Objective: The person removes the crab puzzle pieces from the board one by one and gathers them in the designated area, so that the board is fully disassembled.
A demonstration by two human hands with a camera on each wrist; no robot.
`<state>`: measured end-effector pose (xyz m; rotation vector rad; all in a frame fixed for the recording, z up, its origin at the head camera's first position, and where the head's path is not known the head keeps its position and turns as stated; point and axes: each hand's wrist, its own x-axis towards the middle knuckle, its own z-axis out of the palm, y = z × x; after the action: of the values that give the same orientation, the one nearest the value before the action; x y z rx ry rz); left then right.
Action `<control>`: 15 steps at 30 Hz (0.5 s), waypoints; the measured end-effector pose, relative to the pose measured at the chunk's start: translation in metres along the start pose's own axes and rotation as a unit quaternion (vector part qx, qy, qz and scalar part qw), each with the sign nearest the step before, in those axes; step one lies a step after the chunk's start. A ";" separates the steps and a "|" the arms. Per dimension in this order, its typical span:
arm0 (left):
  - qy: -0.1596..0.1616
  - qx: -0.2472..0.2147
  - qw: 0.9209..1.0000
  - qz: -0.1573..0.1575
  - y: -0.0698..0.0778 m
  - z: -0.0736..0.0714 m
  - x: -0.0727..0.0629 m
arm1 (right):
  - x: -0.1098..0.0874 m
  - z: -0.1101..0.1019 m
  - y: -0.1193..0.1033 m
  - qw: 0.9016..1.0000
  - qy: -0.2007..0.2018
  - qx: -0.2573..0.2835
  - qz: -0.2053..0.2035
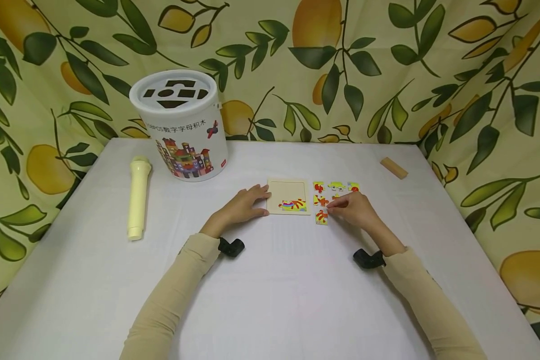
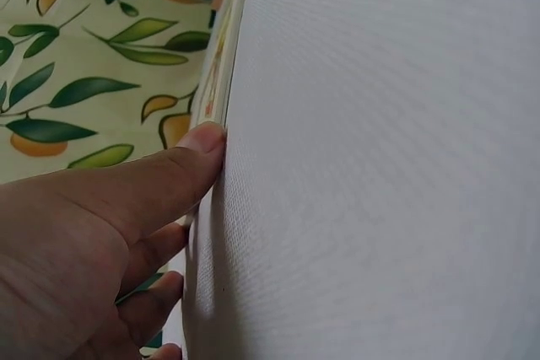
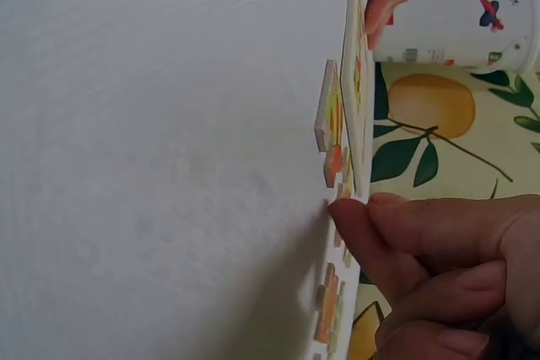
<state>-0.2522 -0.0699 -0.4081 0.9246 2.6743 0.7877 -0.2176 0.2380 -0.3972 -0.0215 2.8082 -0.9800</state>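
Note:
A square wooden puzzle tray point(image 1: 285, 190) lies on the table, with brightly printed pieces point(image 1: 294, 205) in its lower right. My left hand point(image 1: 245, 204) rests at the tray's left edge, fingers extended and the thumb by the near corner; the left wrist view shows the thumb tip point(image 2: 205, 137) against that edge. To the tray's right lie several loose puzzle pieces point(image 1: 321, 216) in rows. My right hand point(image 1: 353, 209) is over them, thumb and index finger close together at the table. Whether a piece is between these fingertips, I cannot tell. That hand hides part of the rows.
A white lidded block bucket point(image 1: 189, 135) with shaped holes stands at the back left. Left of it lies a pale yellow microphone-shaped thing point(image 1: 138, 200). A small wooden block point(image 1: 393, 168) lies at the back right. Patterned cloth point(image 1: 270, 65) hangs behind the table.

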 end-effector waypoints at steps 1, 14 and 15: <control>0.000 0.000 1.000 -0.001 0.000 0.000 0.000 | 0.000 -0.001 -0.001 1.000 0.004 -0.006 -0.006; 0.001 -0.009 1.000 -0.004 0.000 -0.001 0.000 | 0.028 0.015 -0.041 0.991 -0.023 0.049 -0.121; 0.000 -0.008 1.000 -0.003 0.000 0.000 0.000 | 0.031 0.019 -0.045 0.991 -0.033 0.050 -0.122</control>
<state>-0.2518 -0.0700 -0.4076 0.9123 2.6660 0.8075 -0.2465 0.1889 -0.3883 -0.3862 2.7377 -1.1490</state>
